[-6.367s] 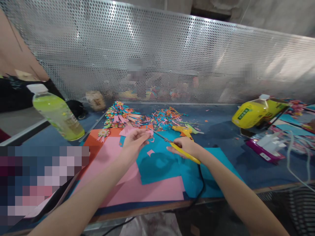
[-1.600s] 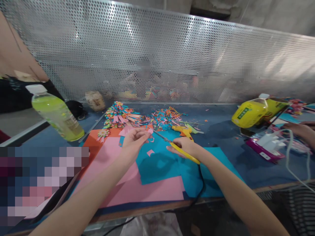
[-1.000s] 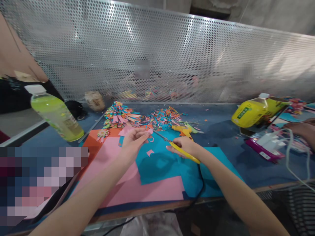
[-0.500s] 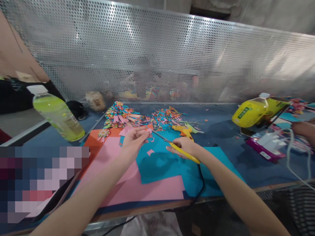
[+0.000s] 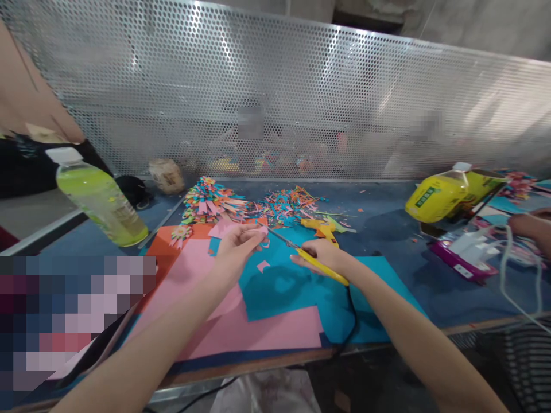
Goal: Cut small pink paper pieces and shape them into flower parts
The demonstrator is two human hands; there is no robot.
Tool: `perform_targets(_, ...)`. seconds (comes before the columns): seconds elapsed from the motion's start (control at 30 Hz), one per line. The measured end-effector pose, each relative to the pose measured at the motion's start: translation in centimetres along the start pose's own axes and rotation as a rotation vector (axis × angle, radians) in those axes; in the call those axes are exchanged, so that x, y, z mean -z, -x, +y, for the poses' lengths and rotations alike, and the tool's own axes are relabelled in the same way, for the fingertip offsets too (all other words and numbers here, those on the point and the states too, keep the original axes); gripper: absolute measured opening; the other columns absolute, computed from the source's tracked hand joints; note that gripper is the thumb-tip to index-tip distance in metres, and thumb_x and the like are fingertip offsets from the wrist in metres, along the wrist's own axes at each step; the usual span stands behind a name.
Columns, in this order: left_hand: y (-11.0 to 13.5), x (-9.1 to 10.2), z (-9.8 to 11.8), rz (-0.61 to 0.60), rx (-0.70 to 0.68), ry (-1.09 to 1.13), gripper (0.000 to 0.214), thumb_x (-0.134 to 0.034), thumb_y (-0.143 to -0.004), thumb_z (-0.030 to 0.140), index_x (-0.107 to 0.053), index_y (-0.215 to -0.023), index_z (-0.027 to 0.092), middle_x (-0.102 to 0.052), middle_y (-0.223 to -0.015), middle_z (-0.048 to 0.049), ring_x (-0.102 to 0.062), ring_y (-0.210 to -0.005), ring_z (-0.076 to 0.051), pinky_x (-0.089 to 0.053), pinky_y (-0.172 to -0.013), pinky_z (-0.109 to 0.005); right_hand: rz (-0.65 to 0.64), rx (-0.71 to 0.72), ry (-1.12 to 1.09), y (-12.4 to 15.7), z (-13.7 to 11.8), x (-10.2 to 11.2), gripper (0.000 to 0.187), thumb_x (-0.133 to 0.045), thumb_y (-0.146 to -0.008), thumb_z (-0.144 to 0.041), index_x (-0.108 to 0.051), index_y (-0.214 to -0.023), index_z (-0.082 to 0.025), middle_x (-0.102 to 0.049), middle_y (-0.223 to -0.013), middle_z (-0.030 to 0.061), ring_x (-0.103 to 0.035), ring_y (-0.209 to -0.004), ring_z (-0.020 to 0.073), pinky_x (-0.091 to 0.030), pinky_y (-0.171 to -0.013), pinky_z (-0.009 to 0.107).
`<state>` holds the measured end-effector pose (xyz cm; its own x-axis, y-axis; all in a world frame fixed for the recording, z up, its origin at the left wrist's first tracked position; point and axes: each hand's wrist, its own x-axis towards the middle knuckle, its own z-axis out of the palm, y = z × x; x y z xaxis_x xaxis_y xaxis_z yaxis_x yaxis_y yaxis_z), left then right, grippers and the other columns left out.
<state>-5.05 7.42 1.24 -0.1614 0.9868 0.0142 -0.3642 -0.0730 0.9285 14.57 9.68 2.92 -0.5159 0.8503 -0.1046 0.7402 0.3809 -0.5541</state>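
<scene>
My left hand (image 5: 236, 248) pinches a small piece of pink paper (image 5: 263, 230) between thumb and fingers. My right hand (image 5: 319, 256) is closed round the yellow handles of a pair of scissors (image 5: 322, 267), whose blades point left at the pink piece. Whether the blades touch it I cannot tell. Below the hands lie blue paper sheets (image 5: 275, 298) and, to the left, pink sheets (image 5: 181, 298) over an orange sheet (image 5: 161, 236). A small pink scrap (image 5: 263, 266) rests on the blue sheet. Just past my right hand is a yellow glue gun (image 5: 322, 228).
Behind the sheets sit a heap of ribbon-like paper pieces (image 5: 210, 201) and a pile of coloured clippings (image 5: 288, 205). A green drink bottle (image 5: 101, 198) stands left; a yellow bottle (image 5: 437, 195) and a purple tissue pack (image 5: 462, 261) are right. Another person's hand (image 5: 531, 226) shows at the right edge.
My left hand has shifted very slightly right, bringing the pink piece a little closer to the scissor blades. My right hand has hardly moved.
</scene>
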Motion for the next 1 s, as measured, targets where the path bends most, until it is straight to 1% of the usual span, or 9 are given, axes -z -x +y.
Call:
perform_targets(0.13, -0.16, 0.21, 0.11, 0.029, -0.024, 0.007, 0.035, -0.076, -0.051, 0.024, -0.058, -0.079, 0.013, -0.066, -0.067, -0.0021, -0.061, -0.065, -0.011, -0.042, -0.053, -0.019, -0.012, -0.035, -0.013, -0.18, 0.41, -0.15, 0.046, -0.050, -0.067, -0.061, -0.047, -0.056, -0.016, -0.040, -0.046, -0.0032, -0.035, -0.042, 0.0076, -0.023, -0.041, 0.021)
perform_targets(0.27, -0.34, 0.43, 0.15, 0.050, -0.050, 0.003, 0.031, -0.075, -0.052, 0.024, -0.058, -0.077, 0.014, -0.065, -0.066, -0.0005, -0.060, -0.064, -0.010, -0.042, -0.053, -0.019, -0.014, -0.025, -0.009, -0.19, 0.50, -0.21, 0.046, -0.048, -0.068, -0.061, -0.047, -0.057, -0.016, -0.040, -0.046, -0.0029, -0.036, -0.042, 0.0076, -0.022, -0.041, 0.021)
perform_targets(0.47, -0.50, 0.64, -0.20, 0.007, -0.056, -0.037, 0.030, -0.073, -0.056, 0.024, -0.059, -0.080, 0.014, -0.066, -0.069, -0.0022, -0.061, -0.066, -0.011, -0.043, -0.055, -0.019, 0.024, 0.057, 0.024, 0.04, 0.14, -0.06, 0.046, -0.042, -0.072, -0.060, -0.042, -0.056, -0.017, -0.043, -0.049, -0.0023, -0.039, -0.047, 0.0085, -0.024, -0.043, 0.021)
perform_targets(0.57, -0.47, 0.62, -0.42, -0.025, -0.048, -0.066, 0.029, -0.072, -0.058, 0.025, -0.059, -0.082, 0.014, -0.067, -0.074, -0.0043, -0.061, -0.069, -0.012, -0.043, -0.056, -0.019, 0.022, 0.049, 0.009, 0.03, 0.19, -0.08, 0.045, -0.044, -0.071, -0.059, -0.042, -0.057, -0.017, -0.043, -0.050, -0.0026, -0.039, -0.047, 0.0086, -0.024, -0.042, 0.020)
perform_targets(0.67, -0.38, 0.51, -0.45, -0.028, -0.050, -0.089, 0.028, -0.071, -0.060, 0.026, -0.060, -0.082, 0.013, -0.067, -0.075, -0.0049, -0.061, -0.069, -0.012, -0.043, -0.057, -0.019, 0.012, 0.040, 0.001, -0.11, 0.41, -0.19, 0.043, -0.046, -0.071, -0.057, -0.044, -0.057, -0.016, -0.042, -0.049, -0.0031, -0.039, -0.046, 0.0084, -0.024, -0.042, 0.020)
perform_targets(0.83, -0.39, 0.40, -0.11, 0.003, -0.055, -0.065, 0.030, -0.073, -0.056, 0.025, -0.060, -0.080, 0.013, -0.066, -0.073, -0.0039, -0.060, -0.067, -0.011, -0.043, -0.055, -0.019, 0.005, 0.005, -0.004, -0.29, 0.75, -0.31, 0.043, -0.048, -0.069, -0.058, -0.046, -0.058, -0.016, -0.043, -0.049, -0.0028, -0.039, -0.045, 0.0082, -0.024, -0.041, 0.020)
perform_targets(1.0, -0.54, 0.57, 0.18, 0.034, -0.056, 0.006, 0.031, -0.075, -0.052, 0.024, -0.059, -0.076, 0.014, -0.065, -0.067, -0.0011, -0.060, -0.064, -0.010, -0.044, -0.053, -0.018, -0.031, -0.031, -0.013, -0.19, 0.51, -0.23, 0.044, -0.049, -0.068, -0.060, -0.047, -0.058, -0.016, -0.043, -0.046, -0.0027, -0.038, -0.042, 0.0078, -0.024, -0.040, 0.020)
